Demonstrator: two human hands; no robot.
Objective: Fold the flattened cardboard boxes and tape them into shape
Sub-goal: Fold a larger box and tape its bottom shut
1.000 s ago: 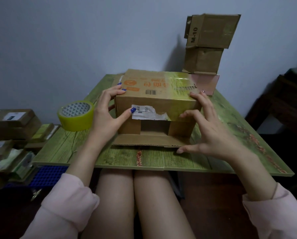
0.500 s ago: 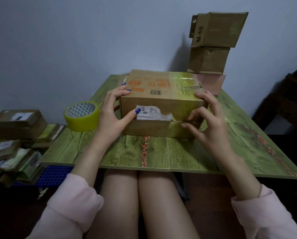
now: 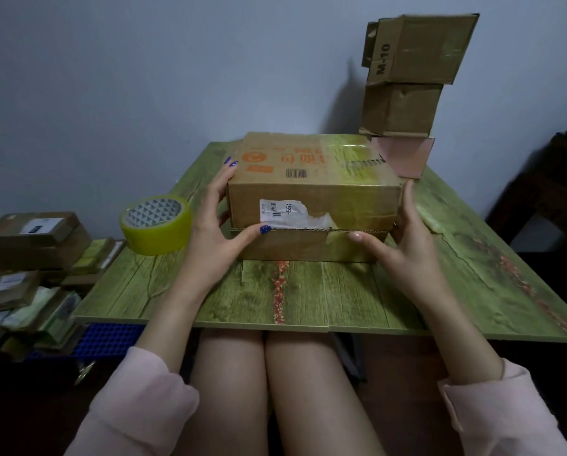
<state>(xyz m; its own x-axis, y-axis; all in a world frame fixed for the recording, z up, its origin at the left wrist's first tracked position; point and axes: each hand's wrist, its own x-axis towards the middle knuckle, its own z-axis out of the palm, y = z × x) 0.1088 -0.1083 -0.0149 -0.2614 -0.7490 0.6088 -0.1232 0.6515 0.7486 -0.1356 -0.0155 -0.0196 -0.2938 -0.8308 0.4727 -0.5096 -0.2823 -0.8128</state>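
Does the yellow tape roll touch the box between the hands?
Apart. The head view shows the tape roll left of the box, with the left hand and bare table between them.

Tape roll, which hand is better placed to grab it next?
Left, probably. The tape roll stands on the table beside the left hand, which presses the box at its left corner. The right hand is at the opposite corner and would have to cross the box.
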